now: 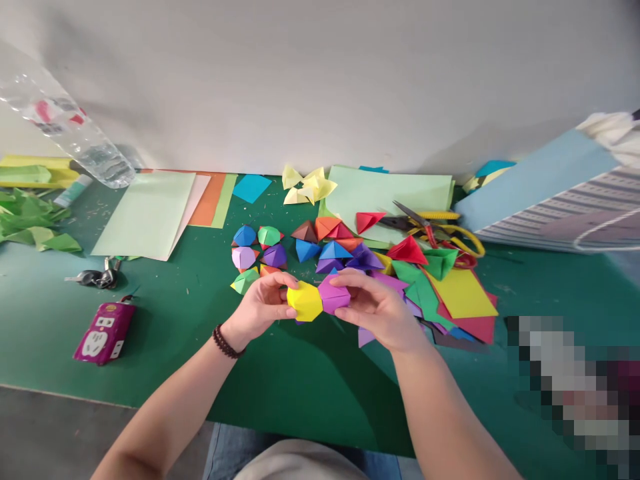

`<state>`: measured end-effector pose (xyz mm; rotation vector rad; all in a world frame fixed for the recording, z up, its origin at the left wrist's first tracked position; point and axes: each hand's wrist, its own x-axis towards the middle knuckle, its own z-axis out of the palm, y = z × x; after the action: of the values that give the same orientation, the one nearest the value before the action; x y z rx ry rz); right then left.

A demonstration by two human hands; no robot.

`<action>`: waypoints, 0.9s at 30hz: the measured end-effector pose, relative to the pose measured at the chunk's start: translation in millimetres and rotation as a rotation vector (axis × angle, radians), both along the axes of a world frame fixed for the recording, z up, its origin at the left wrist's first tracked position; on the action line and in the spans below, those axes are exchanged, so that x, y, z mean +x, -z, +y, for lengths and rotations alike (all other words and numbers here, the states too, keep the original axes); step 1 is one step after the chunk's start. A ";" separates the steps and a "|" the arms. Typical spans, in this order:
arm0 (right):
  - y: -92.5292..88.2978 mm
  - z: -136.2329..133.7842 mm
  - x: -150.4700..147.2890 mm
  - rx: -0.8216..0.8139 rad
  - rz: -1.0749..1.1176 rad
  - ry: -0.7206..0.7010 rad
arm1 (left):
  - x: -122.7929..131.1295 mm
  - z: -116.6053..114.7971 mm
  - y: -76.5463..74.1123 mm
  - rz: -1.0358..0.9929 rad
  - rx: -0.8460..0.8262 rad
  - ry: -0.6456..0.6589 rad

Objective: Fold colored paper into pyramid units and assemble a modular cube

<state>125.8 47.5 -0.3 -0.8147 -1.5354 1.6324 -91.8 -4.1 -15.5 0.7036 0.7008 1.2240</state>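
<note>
No writing can be read: the purple packet of a power socket (104, 332) near the desk's left side carries small print and outlet pictures, and the red label on the clear plastic water bottle (67, 123) at the back left corner is too blurred to tell.

Near the middle of the green-topped desk (300, 380), toward its front edge, the left hand (260, 308) and right hand (376, 311) hold two faceted paper pieces up against each other. The left fingers (270, 287) curl narrowly over a yellow origami unit (304, 301), and the right fingers (350, 283) close over a magenta origami unit (334, 297); the units touch at their inner ends. A beaded bracelet (227, 341) circles the left wrist.

Just behind the hands lie rows of folded units in blue, green, lilac and purple, such as the blue origami unit (307, 250). To the right, yellow-handled scissors (430, 230) rest on a mint paper sheet (387, 193), beside a yellow paper sheet (463, 293). A pale green paper sheet (145, 213) and keys (93, 275) sit on the left. A striped paper bag (550, 207) covers the back right corner, and a pixelated patch (565, 393) hides the lower right.
</note>
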 end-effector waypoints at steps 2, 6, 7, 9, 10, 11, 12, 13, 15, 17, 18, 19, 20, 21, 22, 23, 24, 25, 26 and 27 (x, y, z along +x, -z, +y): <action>-1.0 -1.1 -0.7 -0.001 0.000 -0.002 | 0.3 -0.2 -0.1 -0.013 -0.010 0.014; -2.6 -2.9 -2.8 -0.001 0.000 0.003 | 0.7 -0.4 -1.0 -0.026 -0.002 0.016; -3.0 -3.2 -3.5 0.001 0.002 0.005 | 0.9 -0.4 -0.9 -0.022 0.002 0.014; -3.8 -3.8 -4.9 0.002 0.007 0.014 | 1.4 -0.5 0.0 -0.005 0.005 0.004; -4.2 -4.0 -5.6 0.001 0.011 0.017 | 1.7 -0.6 0.9 0.004 0.003 -0.002; -4.6 -4.1 -6.2 -0.001 0.014 0.019 | 2.0 -0.7 1.9 0.011 -0.003 -0.007; -5.0 -4.2 -6.7 -0.004 0.016 0.020 | 2.4 -0.8 2.9 0.013 -0.010 -0.010; -5.3 -4.2 -7.0 -0.008 0.015 0.019 | 2.8 -0.9 3.8 0.012 -0.016 -0.011; -5.6 -4.5 -7.4 -0.018 0.010 0.016 | 3.5 -1.3 5.2 0.008 -0.020 -0.011; -5.7 -4.8 -7.6 -0.032 0.013 0.011 | 4.2 -1.7 5.6 0.000 -0.015 -0.012; -5.7 -5.1 -7.7 -0.040 0.021 0.007 | 4.4 -1.9 5.5 -0.008 -0.016 -0.016; -5.7 -5.4 -7.9 -0.049 0.031 0.003 | 4.5 -2.0 5.3 -0.017 -0.021 -0.021; -5.8 -5.6 -8.0 -0.057 0.043 -0.001 | 4.4 -2.0 5.0 -0.025 -0.030 -0.024; -5.9 -5.8 -8.1 -0.063 0.052 -0.005 | 4.2 -2.0 4.7 -0.031 -0.040 -0.024; -6.1 -6.0 -8.3 -0.067 0.057 -0.008 | 3.8 -1.8 4.3 -0.034 -0.046 -0.022; -6.4 -6.1 -8.4 -0.070 0.057 -0.014 | 3.3 -1.6 3.9 -0.034 -0.046 -0.019; -6.7 -6.2 -8.5 -0.074 0.052 -0.019 | 2.9 -1.3 3.3 -0.032 -0.038 -0.018; -6.9 -6.3 -8.7 -0.079 0.047 -0.023 | 2.7 -1.0 2.7 -0.030 -0.024 -0.020; -7.1 -6.4 -9.0 -0.087 0.044 -0.021 | 2.7 -0.8 1.9 -0.029 -0.007 -0.023; -7.1 -6.4 -9.4 -0.096 0.043 -0.013 | 3.0 -0.7 1.0 -0.028 0.008 -0.022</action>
<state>116.4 41.1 6.8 -0.8172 -1.4445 1.7334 -88.8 -4.7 -16.5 0.6853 0.6823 1.2555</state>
